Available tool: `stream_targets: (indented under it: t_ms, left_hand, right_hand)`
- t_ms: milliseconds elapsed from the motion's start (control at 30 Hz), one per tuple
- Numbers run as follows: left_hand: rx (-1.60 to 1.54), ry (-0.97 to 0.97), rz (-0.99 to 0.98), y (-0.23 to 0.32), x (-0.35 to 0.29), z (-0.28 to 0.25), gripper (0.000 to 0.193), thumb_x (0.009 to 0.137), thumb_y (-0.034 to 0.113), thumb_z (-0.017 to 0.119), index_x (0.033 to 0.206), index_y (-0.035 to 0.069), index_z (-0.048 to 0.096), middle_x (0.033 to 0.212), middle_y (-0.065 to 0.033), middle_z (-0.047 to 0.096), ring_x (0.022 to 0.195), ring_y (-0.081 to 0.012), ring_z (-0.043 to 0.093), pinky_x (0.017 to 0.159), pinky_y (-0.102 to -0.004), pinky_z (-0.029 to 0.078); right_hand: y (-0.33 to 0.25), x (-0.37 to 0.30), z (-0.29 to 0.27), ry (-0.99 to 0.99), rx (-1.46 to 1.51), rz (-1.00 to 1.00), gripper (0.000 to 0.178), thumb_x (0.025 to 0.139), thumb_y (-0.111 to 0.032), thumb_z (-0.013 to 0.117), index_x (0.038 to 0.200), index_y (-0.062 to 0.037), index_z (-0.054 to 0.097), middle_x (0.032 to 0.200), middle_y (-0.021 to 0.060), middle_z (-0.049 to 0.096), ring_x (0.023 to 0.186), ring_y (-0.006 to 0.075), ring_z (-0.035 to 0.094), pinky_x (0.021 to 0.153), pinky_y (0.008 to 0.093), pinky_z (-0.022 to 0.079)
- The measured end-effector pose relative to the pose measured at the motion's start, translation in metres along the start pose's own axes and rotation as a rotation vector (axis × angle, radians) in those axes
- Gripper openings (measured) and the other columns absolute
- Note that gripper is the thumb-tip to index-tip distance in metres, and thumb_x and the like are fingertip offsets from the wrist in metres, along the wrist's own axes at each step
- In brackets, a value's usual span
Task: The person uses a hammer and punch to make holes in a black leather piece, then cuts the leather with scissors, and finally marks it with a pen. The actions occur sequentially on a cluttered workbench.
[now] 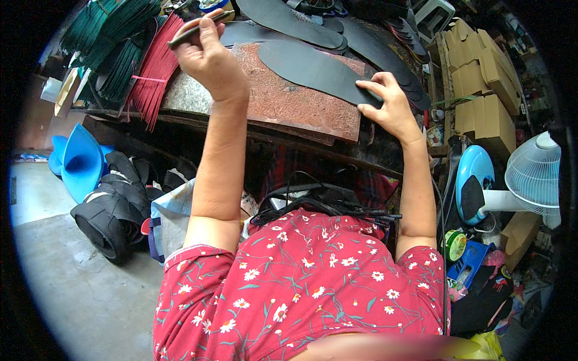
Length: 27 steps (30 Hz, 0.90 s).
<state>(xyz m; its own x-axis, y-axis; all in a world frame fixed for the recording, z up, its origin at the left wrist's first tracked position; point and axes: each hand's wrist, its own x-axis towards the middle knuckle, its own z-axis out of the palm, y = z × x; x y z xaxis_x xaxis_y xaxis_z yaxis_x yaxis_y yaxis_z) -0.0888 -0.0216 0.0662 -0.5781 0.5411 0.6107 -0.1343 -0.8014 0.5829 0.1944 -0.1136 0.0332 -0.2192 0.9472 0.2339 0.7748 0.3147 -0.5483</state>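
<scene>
Head view: the left hand (212, 65) grips a slim dark tool (182, 39) at far left; the right hand (392, 109) holds, between thumb and fingers, a black sole's (310, 69) right end over the reddish board (295, 108).

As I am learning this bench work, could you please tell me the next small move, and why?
Probably lower the left hand and its slim dark tool toward the black sole-shaped sheet: the tool is held away from it, while the right hand touches the sheet's right end.
</scene>
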Motion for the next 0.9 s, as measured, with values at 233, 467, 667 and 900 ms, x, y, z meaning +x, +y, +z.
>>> stream_targets:
  t_ms: [233,467,667,900]
  left_hand:
    - [0.112,-0.359,-0.434,-0.032,-0.029,0.0,0.006,0.095,0.011,0.059,0.098,0.006,0.06,0.093,-0.0085,0.07,0.086,-0.0136,0.065,0.075,-0.0269,0.053]
    - [0.185,-0.491,-0.689,-0.05,-0.06,-0.019,0.009,0.095,0.013,0.06,0.1,0.005,0.059,0.095,-0.0081,0.069,0.089,-0.014,0.065,0.077,-0.0261,0.052]
    - [0.189,-0.538,-0.702,-0.05,-0.054,-0.025,0.011,0.095,0.012,0.06,0.102,0.004,0.058,0.095,-0.0076,0.069,0.089,-0.0133,0.065,0.078,-0.0251,0.051]
    - [0.335,-0.644,-0.648,-0.059,-0.049,-0.023,0.013,0.093,0.01,0.061,0.102,0.002,0.057,0.094,-0.0079,0.07,0.086,-0.0142,0.066,0.078,-0.0253,0.052]
  right_hand:
    - [0.024,0.025,0.009,0.03,-0.08,-0.08,0.047,0.071,-0.024,0.069,0.117,-0.0155,0.065,0.14,0.0165,0.048,0.131,0.0344,0.042,0.11,0.0422,0.035]
    - [0.009,0.011,0.031,0.018,-0.077,-0.088,0.059,0.072,-0.033,0.071,0.128,-0.0183,0.059,0.145,0.0235,0.042,0.131,0.0401,0.042,0.11,0.0441,0.036]
    - [0.0,-0.011,0.036,0.065,-0.127,-0.102,0.053,0.082,-0.038,0.07,0.13,-0.0173,0.059,0.142,0.025,0.044,0.128,0.0401,0.046,0.106,0.0452,0.039]
    - [-0.002,-0.014,0.034,0.13,-0.237,-0.197,0.052,0.084,-0.035,0.069,0.132,-0.0167,0.058,0.139,0.0225,0.049,0.128,0.0369,0.046,0.106,0.0433,0.039]
